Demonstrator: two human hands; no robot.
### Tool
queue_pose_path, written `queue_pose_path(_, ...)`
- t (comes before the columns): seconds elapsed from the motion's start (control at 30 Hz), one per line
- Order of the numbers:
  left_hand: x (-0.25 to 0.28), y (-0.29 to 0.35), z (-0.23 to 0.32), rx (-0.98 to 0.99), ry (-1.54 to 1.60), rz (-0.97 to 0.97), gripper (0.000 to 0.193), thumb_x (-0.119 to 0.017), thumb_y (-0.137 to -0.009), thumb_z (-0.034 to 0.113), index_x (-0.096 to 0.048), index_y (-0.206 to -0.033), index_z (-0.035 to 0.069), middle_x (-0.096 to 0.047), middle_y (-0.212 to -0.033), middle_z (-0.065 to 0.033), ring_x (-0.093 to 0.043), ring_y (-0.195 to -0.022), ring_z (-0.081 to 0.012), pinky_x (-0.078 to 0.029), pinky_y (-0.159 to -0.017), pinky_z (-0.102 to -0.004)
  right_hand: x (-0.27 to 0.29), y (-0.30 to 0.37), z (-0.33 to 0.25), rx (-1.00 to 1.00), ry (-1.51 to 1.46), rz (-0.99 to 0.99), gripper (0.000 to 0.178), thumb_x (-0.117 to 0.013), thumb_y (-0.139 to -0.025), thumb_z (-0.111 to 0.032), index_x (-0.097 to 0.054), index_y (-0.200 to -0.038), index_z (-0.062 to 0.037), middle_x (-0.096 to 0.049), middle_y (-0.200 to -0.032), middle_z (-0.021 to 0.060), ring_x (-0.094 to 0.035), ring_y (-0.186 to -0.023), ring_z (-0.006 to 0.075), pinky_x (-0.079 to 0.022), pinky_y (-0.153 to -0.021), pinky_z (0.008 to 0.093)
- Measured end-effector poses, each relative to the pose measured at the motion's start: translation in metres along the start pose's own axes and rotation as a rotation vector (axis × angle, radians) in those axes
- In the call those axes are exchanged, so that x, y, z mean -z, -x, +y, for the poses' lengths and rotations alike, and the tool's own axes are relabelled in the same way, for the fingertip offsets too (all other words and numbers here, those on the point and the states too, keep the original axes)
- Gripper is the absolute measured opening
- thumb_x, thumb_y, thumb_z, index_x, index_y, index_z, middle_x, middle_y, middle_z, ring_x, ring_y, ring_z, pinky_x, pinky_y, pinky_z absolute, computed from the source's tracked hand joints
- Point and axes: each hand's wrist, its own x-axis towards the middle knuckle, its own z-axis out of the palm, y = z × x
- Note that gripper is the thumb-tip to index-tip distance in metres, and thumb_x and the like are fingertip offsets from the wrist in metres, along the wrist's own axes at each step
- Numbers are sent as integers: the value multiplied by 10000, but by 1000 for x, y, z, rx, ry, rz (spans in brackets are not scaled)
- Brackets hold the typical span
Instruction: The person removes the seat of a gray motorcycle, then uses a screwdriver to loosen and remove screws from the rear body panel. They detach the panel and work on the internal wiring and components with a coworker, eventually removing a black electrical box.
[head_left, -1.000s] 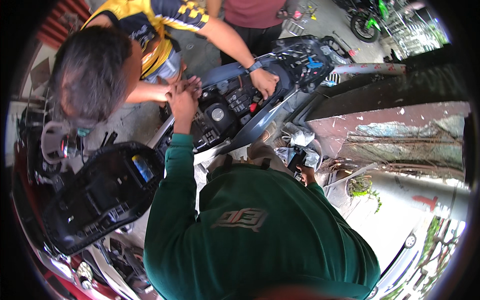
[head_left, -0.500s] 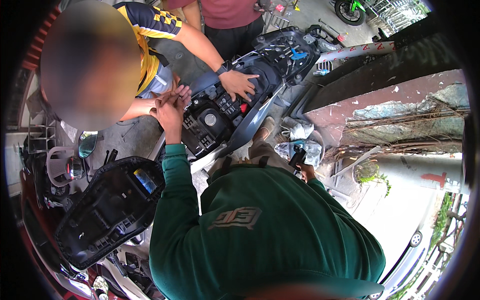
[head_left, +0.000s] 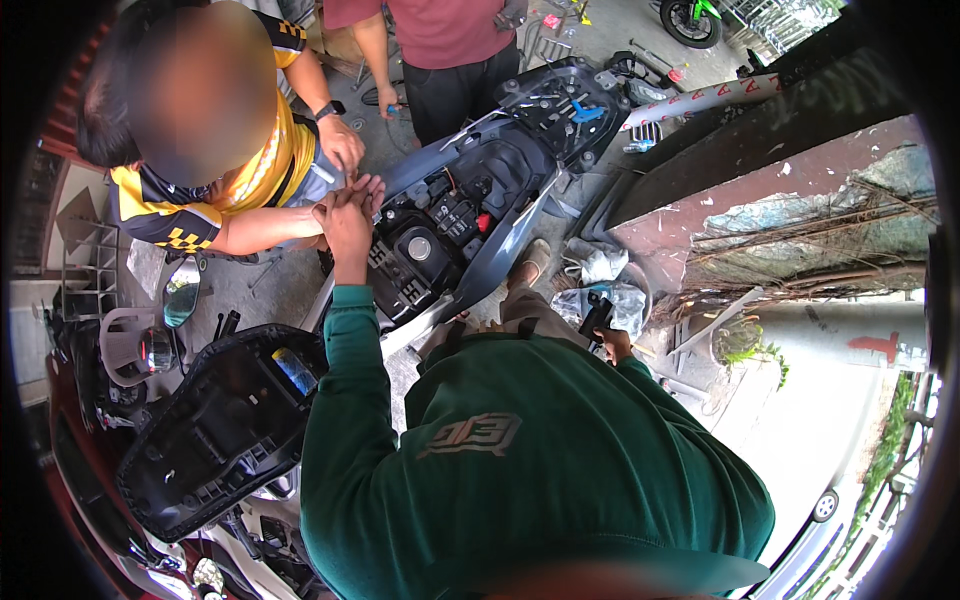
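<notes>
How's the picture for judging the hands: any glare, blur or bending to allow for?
Head view: the ground at right is washed out nearly white; a blurred patch covers the co-worker's face; fisheye distortion grows toward the dark rim. Also head view: the left hand is well lit, but the black object in the right hand shows little detail.

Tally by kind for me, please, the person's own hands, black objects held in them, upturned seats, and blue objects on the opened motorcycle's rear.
Own hands: 2 (left hand, right hand)
Black handheld object: 1 (in the right hand)
Upturned black seat: 1
Blue object on the rear of the motorcycle: 1
Total: 5
</notes>
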Motion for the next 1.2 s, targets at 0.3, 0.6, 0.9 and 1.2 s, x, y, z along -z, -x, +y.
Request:
queue_pose_path(0.3, -6, -18, 5, -17, 15, -37, 218, -754, -813, 279, -782, -998, 167, -752, -1071, 18, -621, -1038, -231, -375, -864, -467, 4, -10, 9, -10, -1, -8, 567, -872, -758, -429, -720, -1033, 44, -664, -922, 141, -635, -757, 329, -545, -689, 479)
queue_pose_path(0.6, -6, -18, 2, 35, -51, -168, 598, -710, -854, 278, -583, -1412, 103, -751, -1085, -42, -657, -1089, -275, -398, -917, -564, 0, -9, 21, 22, -89, 54, 478, -879, -753, -377, -674, -920, 21, -628, -763, 148, -597, -618, 320, -495, -575, 463)
queue_pose_path(0.9, -30, -27, -6, 20, 105, -162, 277, -727, -829, 254, -773, -1066, 120, -741, -1117, -51, -674, -1026, -261, -425, -865, -561, 5, -5, -3, 52, 172, 47, 564, -851, -753, -511, -693, -677, 26, -661, -619, 123, -636, -490, 248, -565, -519, 403)
queue_pose_path(1.2, -26, -33, -3, 107, 214, -217, 218, -718, -830, 251, -787, -968, 97, -764, -1064, -93, -648, -1111, -309, -389, -902, -578, 2, -12, 6, 14, 43, 90, 586, -885, -700, -496, -721, -802, 57, -688, -678, 140, -666, -557, 255, -568, -549, 407)
